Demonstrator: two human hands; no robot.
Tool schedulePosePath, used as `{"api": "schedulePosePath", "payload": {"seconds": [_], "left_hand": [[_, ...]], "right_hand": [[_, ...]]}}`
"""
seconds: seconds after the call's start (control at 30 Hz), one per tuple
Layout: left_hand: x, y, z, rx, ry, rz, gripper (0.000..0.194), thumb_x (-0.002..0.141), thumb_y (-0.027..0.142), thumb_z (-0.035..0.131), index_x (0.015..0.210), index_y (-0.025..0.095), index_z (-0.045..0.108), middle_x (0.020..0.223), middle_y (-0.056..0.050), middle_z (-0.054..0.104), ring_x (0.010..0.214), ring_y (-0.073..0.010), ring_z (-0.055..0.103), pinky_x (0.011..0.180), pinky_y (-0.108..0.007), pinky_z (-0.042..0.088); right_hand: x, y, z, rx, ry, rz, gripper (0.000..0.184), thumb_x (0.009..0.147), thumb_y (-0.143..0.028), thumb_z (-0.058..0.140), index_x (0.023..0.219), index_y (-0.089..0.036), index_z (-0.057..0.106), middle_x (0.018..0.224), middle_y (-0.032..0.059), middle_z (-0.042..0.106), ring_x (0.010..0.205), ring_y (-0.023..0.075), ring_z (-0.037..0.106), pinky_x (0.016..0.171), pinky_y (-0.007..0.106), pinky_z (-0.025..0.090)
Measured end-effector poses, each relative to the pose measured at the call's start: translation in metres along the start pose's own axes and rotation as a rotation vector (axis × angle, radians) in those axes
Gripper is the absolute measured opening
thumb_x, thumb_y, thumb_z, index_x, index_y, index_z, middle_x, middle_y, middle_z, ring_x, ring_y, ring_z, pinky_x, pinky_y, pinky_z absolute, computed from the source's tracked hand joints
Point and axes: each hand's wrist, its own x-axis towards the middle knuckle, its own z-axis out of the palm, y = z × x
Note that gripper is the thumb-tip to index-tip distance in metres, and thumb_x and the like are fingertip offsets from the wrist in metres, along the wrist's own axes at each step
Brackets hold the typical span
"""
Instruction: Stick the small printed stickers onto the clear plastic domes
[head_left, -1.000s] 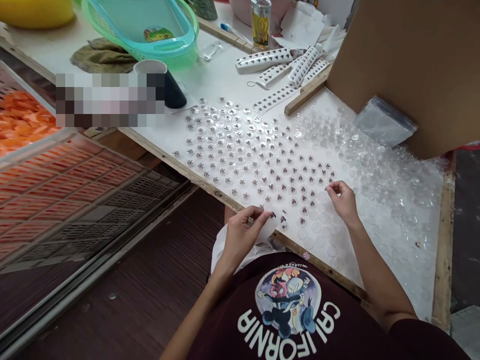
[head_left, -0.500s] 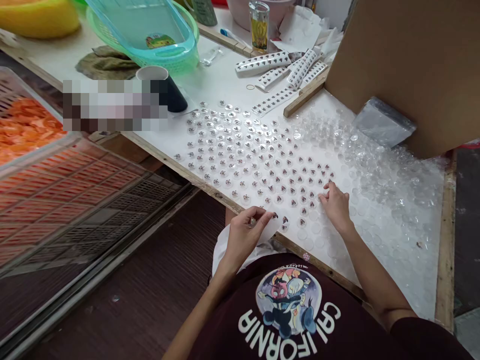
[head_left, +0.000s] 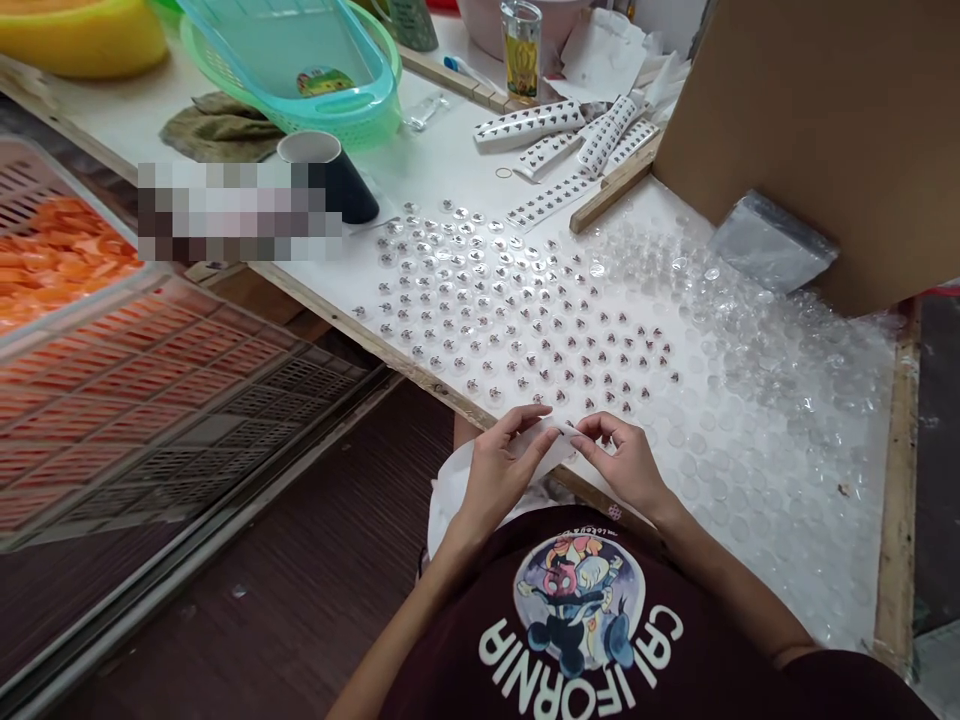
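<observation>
My left hand (head_left: 501, 468) pinches a white sticker strip (head_left: 536, 452) at the table's front edge. My right hand (head_left: 621, 460) has its thumb and forefinger closed together at the strip's end, where a small dark printed sticker shows. Whether that sticker is on the strip or between the fingertips is too small to tell. Beyond both hands lie many clear round discs (head_left: 560, 397), each bearing a small dark printed figure. Plain clear discs (head_left: 701, 445) spread to the right of my right hand.
A heap of clear discs (head_left: 780, 340) lies by a cardboard sheet (head_left: 810, 120) and a plastic bag (head_left: 772, 245). Rolled sticker sheets (head_left: 529, 125), a glass (head_left: 521, 50), a dark cup (head_left: 337, 180) and green baskets (head_left: 360, 110) stand farther back. A crate (head_left: 67, 300) holds orange pieces at left.
My right hand has drawn back from the far discs to the strip beside my left hand. A printed figure now shows on the disc it left. My left hand keeps holding the strip.
</observation>
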Motion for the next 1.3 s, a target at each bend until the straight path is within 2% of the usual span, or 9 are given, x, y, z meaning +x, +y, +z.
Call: {"api": "schedulePosePath", "payload": {"seconds": [0.17, 0.33, 0.43, 0.57, 0.67, 0.83, 0.93, 1.03, 1.3], "left_hand": [[0.000, 0.000, 0.002, -0.012, 0.003, 0.029, 0.021, 0.088, 0.033, 0.067, 0.073, 0.018, 0.068, 0.067, 0.001, 0.066, 0.063, -0.0126, 0.055, 0.063, -0.024, 0.045], [-0.001, 0.001, 0.002, -0.012, 0.032, 0.003, 0.024, 0.087, 0.034, 0.067, 0.070, 0.018, 0.067, 0.062, 0.003, 0.060, 0.058, -0.0113, 0.047, 0.059, -0.023, 0.041], [-0.001, 0.001, 0.002, -0.004, 0.032, 0.004, 0.025, 0.087, 0.035, 0.067, 0.069, 0.018, 0.066, 0.062, 0.003, 0.060, 0.059, -0.0116, 0.047, 0.059, -0.024, 0.041], [-0.002, 0.001, 0.003, 0.001, -0.012, 0.029, 0.026, 0.088, 0.036, 0.066, 0.069, 0.018, 0.065, 0.063, 0.002, 0.062, 0.060, -0.0124, 0.050, 0.061, -0.024, 0.043], [-0.002, 0.001, 0.003, 0.021, -0.029, 0.042, 0.024, 0.088, 0.036, 0.065, 0.072, 0.019, 0.068, 0.065, 0.001, 0.064, 0.062, -0.0128, 0.051, 0.063, -0.025, 0.043], [-0.001, 0.000, -0.002, 0.045, -0.011, 0.036, 0.025, 0.088, 0.035, 0.063, 0.070, 0.019, 0.066, 0.066, 0.001, 0.065, 0.063, -0.0135, 0.052, 0.065, -0.025, 0.045], [0.001, -0.001, -0.006, 0.059, 0.020, 0.011, 0.025, 0.086, 0.037, 0.063, 0.069, 0.019, 0.065, 0.064, 0.001, 0.064, 0.061, -0.0135, 0.050, 0.062, -0.025, 0.044], [0.003, -0.001, -0.007, 0.063, 0.029, 0.003, 0.026, 0.085, 0.038, 0.063, 0.068, 0.019, 0.066, 0.063, 0.001, 0.063, 0.059, -0.0133, 0.049, 0.061, -0.024, 0.044], [0.003, -0.005, -0.010, 0.090, 0.057, 0.016, 0.026, 0.085, 0.038, 0.064, 0.068, 0.019, 0.067, 0.062, 0.001, 0.065, 0.059, -0.0130, 0.049, 0.059, -0.025, 0.043]], "right_hand": [[-0.003, 0.002, -0.002, -0.022, 0.030, -0.032, 0.012, 0.088, -0.033, 0.068, 0.091, -0.022, 0.071, 0.086, 0.0017, 0.074, 0.079, 0.0170, 0.064, 0.076, 0.032, 0.048], [-0.006, -0.004, -0.005, -0.052, 0.123, -0.164, 0.011, 0.090, -0.030, 0.066, 0.082, -0.023, 0.065, 0.085, 0.0015, 0.067, 0.081, 0.0173, 0.060, 0.078, 0.033, 0.046], [-0.003, -0.008, -0.005, -0.010, 0.212, -0.152, 0.007, 0.090, -0.031, 0.065, 0.093, -0.024, 0.065, 0.091, 0.0022, 0.065, 0.085, 0.0179, 0.059, 0.079, 0.033, 0.047], [-0.001, -0.013, 0.007, 0.068, 0.131, -0.091, 0.031, 0.085, -0.029, 0.069, 0.115, -0.026, 0.059, 0.093, -0.0001, 0.067, 0.091, 0.0181, 0.064, 0.090, 0.036, 0.047], [-0.001, -0.015, 0.011, 0.168, 0.134, -0.110, 0.029, 0.087, -0.026, 0.068, 0.112, -0.026, 0.055, 0.086, -0.0024, 0.065, 0.086, 0.0166, 0.065, 0.093, 0.037, 0.048], [0.017, -0.001, -0.036, 0.237, 0.359, -0.155, 0.033, 0.086, -0.028, 0.070, 0.112, -0.027, 0.050, 0.087, -0.0022, 0.063, 0.086, 0.0159, 0.064, 0.086, 0.034, 0.050], [0.037, 0.026, -0.082, 0.100, 0.510, -0.077, 0.040, 0.081, -0.030, 0.072, 0.112, -0.026, 0.046, 0.083, -0.0030, 0.064, 0.081, 0.0161, 0.064, 0.082, 0.034, 0.048], [0.052, 0.053, -0.111, -0.055, 0.501, 0.059, 0.040, 0.076, -0.030, 0.069, 0.109, -0.024, 0.047, 0.079, -0.0023, 0.066, 0.075, 0.0171, 0.063, 0.076, 0.034, 0.046], [0.068, 0.077, -0.099, -0.465, 0.358, 0.109, 0.034, 0.080, -0.022, 0.055, 0.114, -0.021, 0.050, 0.084, 0.0026, 0.066, 0.078, 0.0208, 0.063, 0.084, 0.038, 0.047]]}}
